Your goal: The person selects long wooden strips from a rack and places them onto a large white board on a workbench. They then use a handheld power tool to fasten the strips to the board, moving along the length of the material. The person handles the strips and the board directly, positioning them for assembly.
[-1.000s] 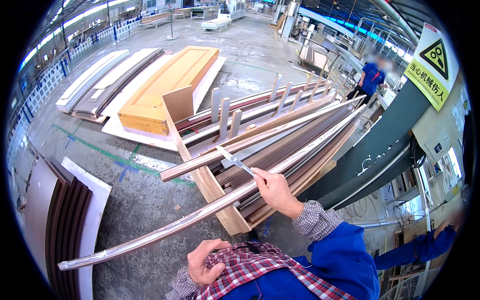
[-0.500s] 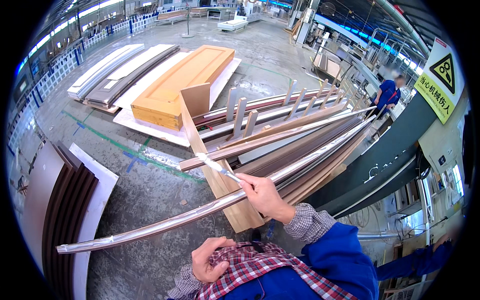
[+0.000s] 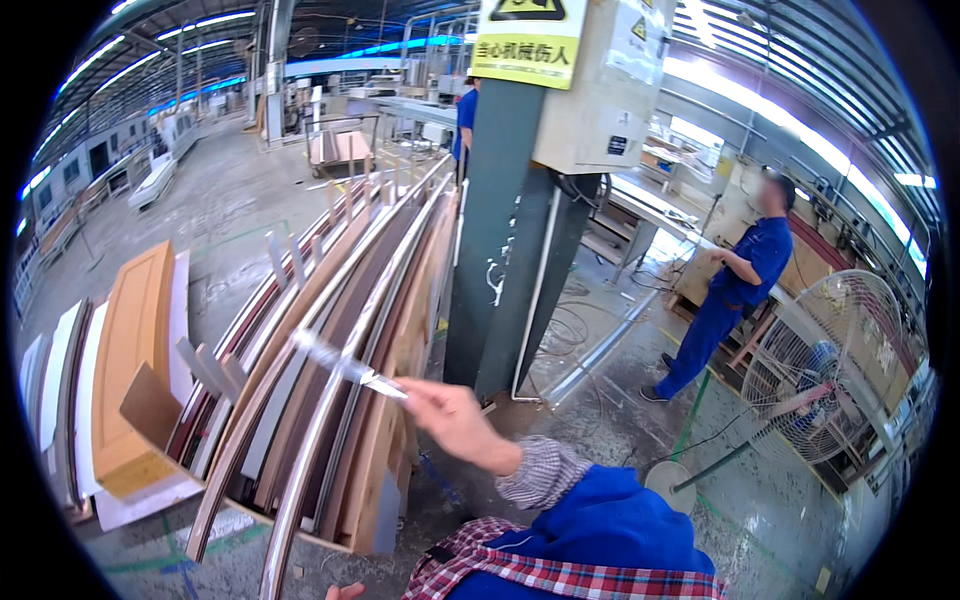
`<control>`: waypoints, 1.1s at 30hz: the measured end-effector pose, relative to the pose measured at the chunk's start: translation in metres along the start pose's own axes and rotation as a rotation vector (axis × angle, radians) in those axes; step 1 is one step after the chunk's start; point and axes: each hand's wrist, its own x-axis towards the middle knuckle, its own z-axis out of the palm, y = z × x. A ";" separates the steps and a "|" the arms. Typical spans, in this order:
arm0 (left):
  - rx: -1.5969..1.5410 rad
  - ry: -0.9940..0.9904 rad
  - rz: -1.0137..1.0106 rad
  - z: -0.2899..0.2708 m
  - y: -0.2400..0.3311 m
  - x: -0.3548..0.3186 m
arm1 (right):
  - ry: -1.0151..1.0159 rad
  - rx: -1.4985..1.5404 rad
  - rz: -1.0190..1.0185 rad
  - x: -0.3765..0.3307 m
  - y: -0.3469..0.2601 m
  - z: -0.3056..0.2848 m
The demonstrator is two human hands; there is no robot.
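Observation:
My right hand [image 3: 452,422] is closed around the handle of a brush [image 3: 345,365] whose flat end is coated in white. The brush is blurred by motion and held over a stack of long wooden strips [image 3: 335,270]. Beneath it runs a strip with a pale, shiny edge [image 3: 318,440], its near end leaving the lower border. I cannot tell whether the brush touches that strip. Only a few fingers of my left hand [image 3: 346,592] show at the bottom edge; they look apart, with nothing seen in them.
A green pillar [image 3: 500,270] with a warning sign stands close on the right. Beyond it are a person in blue [image 3: 745,270] and a large caged fan [image 3: 825,365]. Another person [image 3: 466,120] is partly behind the pillar. Orange door panels [image 3: 130,350] lie at left.
The view has swung right, bringing the fan and the standing person into sight. My right hand still holds the brush, now over the stack. My left hand has mostly left the lower edge.

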 end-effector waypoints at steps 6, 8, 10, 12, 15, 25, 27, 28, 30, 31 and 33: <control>-0.098 -0.218 0.022 0.053 -0.005 0.051 | 0.697 -0.510 0.159 -0.001 0.071 -0.163; -0.086 -0.285 0.041 0.072 -0.009 0.064 | 0.757 -0.768 0.005 0.020 0.109 -0.206; -0.055 -0.351 -0.069 0.096 -0.001 0.077 | 0.813 -0.796 0.081 0.052 0.130 -0.231; -0.012 -0.408 -0.108 0.123 0.000 0.087 | 0.778 -0.894 0.285 0.090 0.157 -0.256; 0.033 -0.511 -0.013 0.168 0.006 0.111 | 0.820 -0.972 0.252 0.139 0.176 -0.264; 0.023 -0.485 -0.153 0.246 0.008 0.131 | 0.581 -1.092 0.094 0.133 0.170 -0.224; -0.034 -0.496 -0.159 0.264 0.011 0.143 | 0.562 -1.096 0.051 0.119 0.166 -0.231; -0.065 -0.536 -0.198 0.273 0.009 0.147 | 0.553 -1.097 0.030 0.111 0.164 -0.236; -0.116 -0.600 -0.274 0.289 0.004 0.155 | 0.548 -1.061 -0.056 0.093 0.156 -0.243; -0.063 -0.648 -0.289 0.294 0.006 0.161 | 0.534 -1.028 -0.105 0.083 0.154 -0.245; -0.049 -0.702 -0.268 0.306 0.010 0.171 | 0.538 -0.984 -0.157 0.072 0.137 -0.253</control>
